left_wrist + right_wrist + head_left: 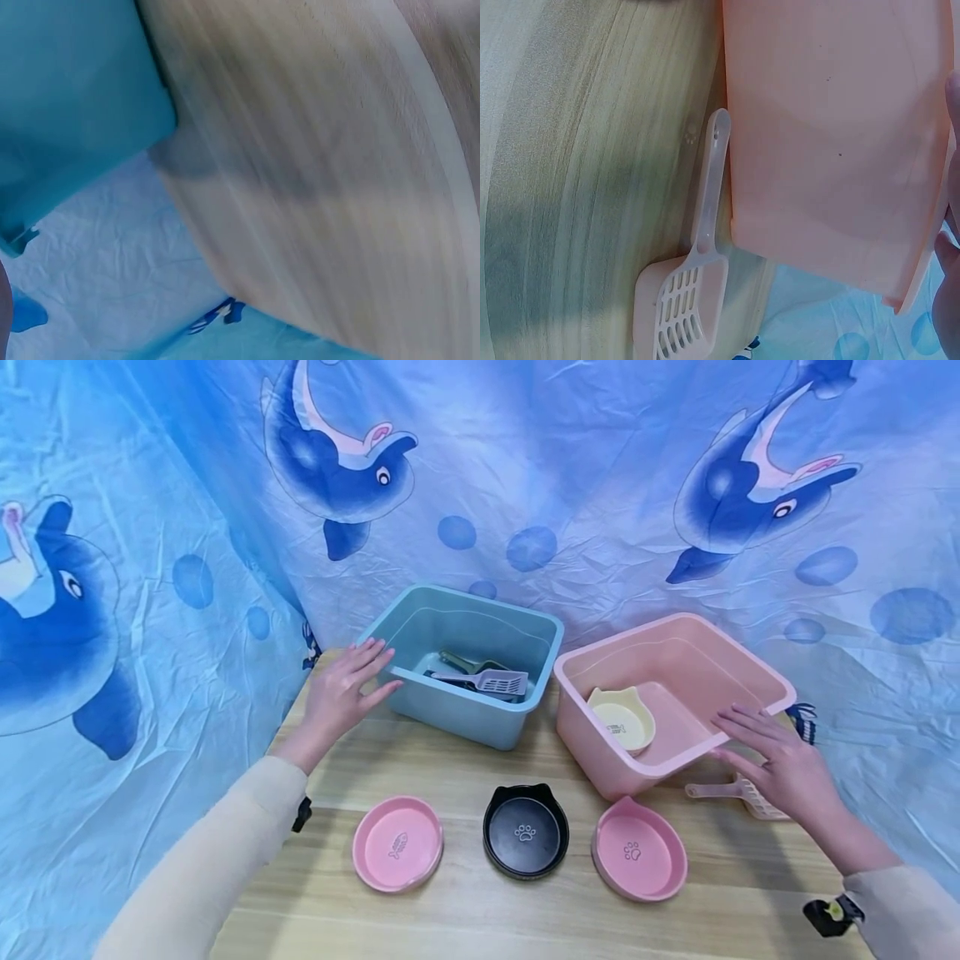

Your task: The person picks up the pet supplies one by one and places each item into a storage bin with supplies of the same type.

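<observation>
My left hand [345, 689], fingers extended and spread, is at the near left corner of a blue litter box [450, 702]; whether it touches the rim cannot be told. Inside that box lie a grey slotted litter scoop [501, 682] and a green-handled scoop [468, 665], with darker pieces partly hidden beneath. At the right rim of a pink litter box [600, 752] is my right hand [783, 768], its fingers loosely extended over the edge. A cream cat-eared bowl [633, 718] sits tilted in the pink box. Below my right hand, a pale pink scoop [694, 292] lies beside that box.
On the wooden table [405, 927], nearer me, stand a pink bowl [397, 843] with a fishbone print, a black cat-eared bowl [526, 832] and another pink bowl [640, 850] with a paw print. A blue dolphin-print sheet [570, 468] hangs behind the boxes and at the left.
</observation>
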Tool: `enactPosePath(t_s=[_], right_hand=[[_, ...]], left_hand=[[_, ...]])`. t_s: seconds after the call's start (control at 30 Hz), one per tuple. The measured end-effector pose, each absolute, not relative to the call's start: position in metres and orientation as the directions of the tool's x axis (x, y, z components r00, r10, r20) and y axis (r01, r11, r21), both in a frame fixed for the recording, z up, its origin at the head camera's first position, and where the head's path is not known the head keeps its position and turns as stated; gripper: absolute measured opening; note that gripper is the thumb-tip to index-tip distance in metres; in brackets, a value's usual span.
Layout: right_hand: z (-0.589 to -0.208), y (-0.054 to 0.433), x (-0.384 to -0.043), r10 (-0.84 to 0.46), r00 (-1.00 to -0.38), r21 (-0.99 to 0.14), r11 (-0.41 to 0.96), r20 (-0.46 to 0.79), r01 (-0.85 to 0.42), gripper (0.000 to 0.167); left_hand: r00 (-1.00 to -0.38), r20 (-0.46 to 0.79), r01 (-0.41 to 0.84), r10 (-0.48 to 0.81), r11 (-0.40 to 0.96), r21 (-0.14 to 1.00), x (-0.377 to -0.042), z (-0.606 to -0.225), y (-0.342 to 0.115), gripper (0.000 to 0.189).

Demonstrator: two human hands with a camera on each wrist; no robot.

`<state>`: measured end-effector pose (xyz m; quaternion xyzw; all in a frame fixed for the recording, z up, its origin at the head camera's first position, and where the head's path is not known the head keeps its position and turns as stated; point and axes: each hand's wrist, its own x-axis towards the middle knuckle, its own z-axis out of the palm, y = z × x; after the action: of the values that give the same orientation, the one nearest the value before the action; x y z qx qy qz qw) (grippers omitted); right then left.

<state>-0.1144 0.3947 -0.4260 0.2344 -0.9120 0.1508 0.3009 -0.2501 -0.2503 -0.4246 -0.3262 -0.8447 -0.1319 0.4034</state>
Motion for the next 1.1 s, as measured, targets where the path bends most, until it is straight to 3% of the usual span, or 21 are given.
enactPosePath(t_s=[0.33,0.63,0.93,1.1], right_hand=[[-0.421,0.394,-0.114,-0.361,-0.718,-0.122,0.843,0.595,-0.525,0.073],[-0.413,0.396,-0.112,-0.386,-0.742,-0.095,0.853,0.548,-0.513,0.065],[-0.394,0.415,-0.103,-0.425,-0.732,-0.102,0.826,0.532,-0.554,0.072],[-0.374,0.429,-0.094,-0.421,-0.775,-0.037,0.869,0.472,-0.494,0.073]], left_hand=[[-0.497,0.768,0.629,0.405,0.778,-0.003,-0.253,-0.444,-0.246,0.062],[-0.469,0.805,0.626,0.365,0.779,0.012,-0.257,-0.452,-0.242,0.054],[-0.479,0.797,0.622,0.369,0.783,0.012,-0.257,-0.451,-0.239,0.051],[-0.472,0.805,0.622,0.361,0.783,0.013,-0.257,-0.449,-0.239,0.052]])
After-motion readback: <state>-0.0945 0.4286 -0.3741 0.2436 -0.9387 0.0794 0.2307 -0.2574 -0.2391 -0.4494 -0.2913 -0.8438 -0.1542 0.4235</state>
